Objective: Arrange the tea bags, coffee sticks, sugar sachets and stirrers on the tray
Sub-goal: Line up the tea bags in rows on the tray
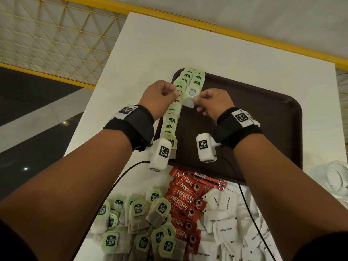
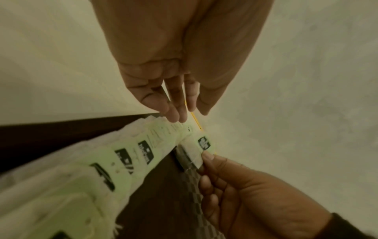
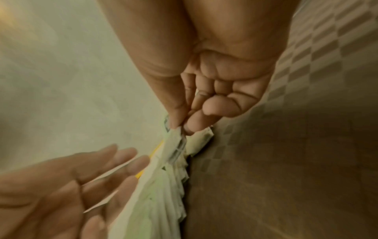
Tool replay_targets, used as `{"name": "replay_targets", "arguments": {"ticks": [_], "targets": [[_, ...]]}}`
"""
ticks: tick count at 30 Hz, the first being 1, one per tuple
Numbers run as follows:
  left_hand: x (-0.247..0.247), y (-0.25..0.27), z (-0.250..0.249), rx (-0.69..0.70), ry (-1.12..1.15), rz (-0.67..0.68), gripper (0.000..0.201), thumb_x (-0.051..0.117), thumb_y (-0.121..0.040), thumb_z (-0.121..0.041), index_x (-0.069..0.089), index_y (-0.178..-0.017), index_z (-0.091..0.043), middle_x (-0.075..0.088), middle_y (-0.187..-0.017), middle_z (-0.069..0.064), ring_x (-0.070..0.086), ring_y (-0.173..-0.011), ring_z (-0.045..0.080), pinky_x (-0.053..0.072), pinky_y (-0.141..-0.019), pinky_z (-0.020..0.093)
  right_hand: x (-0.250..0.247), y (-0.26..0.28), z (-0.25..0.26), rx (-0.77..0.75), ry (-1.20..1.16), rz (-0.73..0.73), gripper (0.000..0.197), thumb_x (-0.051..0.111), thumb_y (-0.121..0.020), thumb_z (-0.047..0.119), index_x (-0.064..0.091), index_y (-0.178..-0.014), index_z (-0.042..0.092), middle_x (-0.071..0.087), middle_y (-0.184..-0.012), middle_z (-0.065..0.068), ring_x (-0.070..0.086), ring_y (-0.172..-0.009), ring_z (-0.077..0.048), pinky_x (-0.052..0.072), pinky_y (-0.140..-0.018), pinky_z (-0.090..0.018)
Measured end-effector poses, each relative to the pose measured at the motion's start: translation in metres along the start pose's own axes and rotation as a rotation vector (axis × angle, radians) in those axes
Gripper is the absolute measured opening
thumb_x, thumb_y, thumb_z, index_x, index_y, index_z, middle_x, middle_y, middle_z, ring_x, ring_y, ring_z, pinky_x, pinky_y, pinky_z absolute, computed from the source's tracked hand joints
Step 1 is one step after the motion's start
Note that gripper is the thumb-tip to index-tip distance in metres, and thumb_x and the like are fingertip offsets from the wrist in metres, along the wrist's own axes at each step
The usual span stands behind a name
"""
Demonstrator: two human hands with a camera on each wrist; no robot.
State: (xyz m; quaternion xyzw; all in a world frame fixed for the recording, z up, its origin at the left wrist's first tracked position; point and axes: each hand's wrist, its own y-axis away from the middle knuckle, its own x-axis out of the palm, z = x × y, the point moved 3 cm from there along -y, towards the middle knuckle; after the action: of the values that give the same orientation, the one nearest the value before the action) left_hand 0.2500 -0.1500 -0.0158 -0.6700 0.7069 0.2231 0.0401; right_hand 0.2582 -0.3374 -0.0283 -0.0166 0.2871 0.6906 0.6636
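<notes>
Here the right hand (image 1: 212, 102) pinches a tea bag (image 1: 190, 97) at the tray's (image 1: 263, 113) ten o'clock corner, its long axis running twelve to six. The left hand (image 1: 160, 97), fingers straight, touches the tea bag row (image 1: 172, 119) at nine o'clock of it.

Your left hand (image 2: 175, 64) extends straight fingers (image 2: 174, 111) onto the far end of the tea bag row (image 2: 122, 155) along the tray (image 2: 159, 194). Beside that row, your right hand (image 2: 245, 194) pinches one tea bag (image 2: 194, 153).
</notes>
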Motion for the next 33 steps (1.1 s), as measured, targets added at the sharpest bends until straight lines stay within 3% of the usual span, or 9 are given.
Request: {"name": "replay_targets", "arguments": {"ticks": [5, 10, 15, 17, 20, 24, 27, 30, 33], "targets": [[-0.013, 0.007, 0.003, -0.019, -0.009, -0.021, 0.017, 0.061, -0.093, -0.027, 0.064, -0.106, -0.016, 0.069, -0.100, 0.001, 0.065, -0.088, 0.014, 0.050, -0.073, 0.027, 0.002, -0.009, -0.007, 0.069, 0.048, -0.063, 0.013, 0.072, -0.088, 0.019, 0.060, -0.087, 0.014, 0.068, -0.079, -0.005, 0.058, -0.053, -0.009, 0.047, -0.047, -0.021], [-0.024, 0.019, 0.001, -0.016, -0.024, -0.019, 0.015, 0.059, -0.094, -0.023, 0.064, -0.105, -0.013, 0.069, -0.096, -0.001, 0.065, -0.084, 0.011, 0.046, -0.069, 0.022, 0.004, -0.013, -0.004, 0.080, 0.125, -0.084, 0.016, 0.072, -0.087, 0.023, 0.060, -0.087, 0.013, 0.070, -0.081, -0.006, 0.059, -0.050, -0.010, 0.048, -0.045, -0.024], [-0.041, 0.041, -0.001, -0.011, -0.062, 0.006, 0.011, 0.058, -0.095, -0.022, 0.064, -0.102, -0.016, 0.071, -0.099, 0.001, 0.064, -0.081, 0.007, 0.046, -0.066, 0.018, 0.002, 0.004, 0.004, 0.025, 0.306, -0.125, 0.022, 0.069, -0.088, 0.036, 0.058, -0.086, 0.018, 0.070, -0.080, -0.006, 0.065, -0.057, -0.016, 0.059, -0.063, -0.037], [-0.050, 0.057, 0.000, -0.009, -0.119, 0.047, 0.012, 0.056, -0.096, -0.023, 0.064, -0.102, -0.016, 0.070, -0.100, 0.000, 0.064, -0.082, 0.007, 0.045, -0.066, 0.017, 0.004, 0.026, 0.014, -0.055, 0.398, -0.108, 0.025, 0.066, -0.090, 0.039, 0.060, -0.093, 0.015, 0.067, -0.080, -0.002, 0.063, -0.058, -0.011, 0.054, -0.061, -0.029], [-0.063, 0.087, 0.009, -0.023, -0.217, 0.131, 0.017, 0.056, -0.097, -0.026, 0.064, -0.106, -0.014, 0.069, -0.100, -0.002, 0.065, -0.086, 0.008, 0.044, -0.065, 0.016, 0.018, 0.068, 0.023, -0.159, 0.471, 0.048, 0.025, 0.065, -0.090, 0.040, 0.062, -0.094, 0.015, 0.063, -0.085, 0.002, 0.062, -0.065, -0.010, 0.045, -0.060, -0.022], [-0.071, 0.132, 0.032, -0.013, -0.410, 0.272, 0.017, 0.059, -0.096, -0.032, 0.065, -0.104, -0.019, 0.064, -0.096, -0.007, 0.059, -0.083, 0.006, 0.041, -0.069, 0.019, 0.048, 0.132, 0.018, -0.202, 0.612, 0.316, 0.016, 0.068, -0.088, 0.038, 0.065, -0.088, 0.022, 0.064, -0.085, 0.005, 0.059, -0.078, -0.011, 0.052, -0.075, -0.033], [-0.067, 0.162, 0.052, -0.006, -0.584, 0.434, 0.021, 0.059, -0.095, -0.036, 0.066, -0.106, -0.020, 0.063, -0.098, -0.009, 0.058, -0.086, 0.008, 0.040, -0.073, 0.021, 0.066, 0.175, 0.008, -0.142, 0.631, 0.513, 0.018, 0.070, -0.086, 0.037, 0.068, -0.096, 0.022, 0.066, -0.089, 0.004, 0.062, -0.081, -0.010, 0.053, -0.077, -0.030], [-0.066, 0.181, 0.070, -0.049, -0.707, 0.534, 0.032, 0.065, -0.089, -0.045, 0.063, -0.111, -0.021, 0.063, -0.105, -0.007, 0.058, -0.089, 0.010, 0.043, -0.078, 0.025, 0.080, 0.197, -0.007, -0.126, 0.758, 0.586, 0.034, 0.072, -0.084, 0.041, 0.066, -0.112, 0.023, 0.065, -0.094, 0.009, 0.062, -0.085, -0.008, 0.053, -0.080, -0.030], [-0.063, 0.192, 0.080, -0.075, -0.848, 0.605, 0.054, 0.069, -0.080, -0.058, 0.059, -0.117, -0.020, 0.058, -0.112, -0.002, 0.057, -0.095, 0.015, 0.049, -0.088, 0.033, 0.090, 0.207, -0.017, -0.177, 0.942, 0.563, 0.055, 0.071, -0.082, 0.050, 0.057, -0.128, 0.024, 0.058, -0.113, 0.003, 0.057, -0.104, -0.015, 0.049, -0.090, -0.033]]}}
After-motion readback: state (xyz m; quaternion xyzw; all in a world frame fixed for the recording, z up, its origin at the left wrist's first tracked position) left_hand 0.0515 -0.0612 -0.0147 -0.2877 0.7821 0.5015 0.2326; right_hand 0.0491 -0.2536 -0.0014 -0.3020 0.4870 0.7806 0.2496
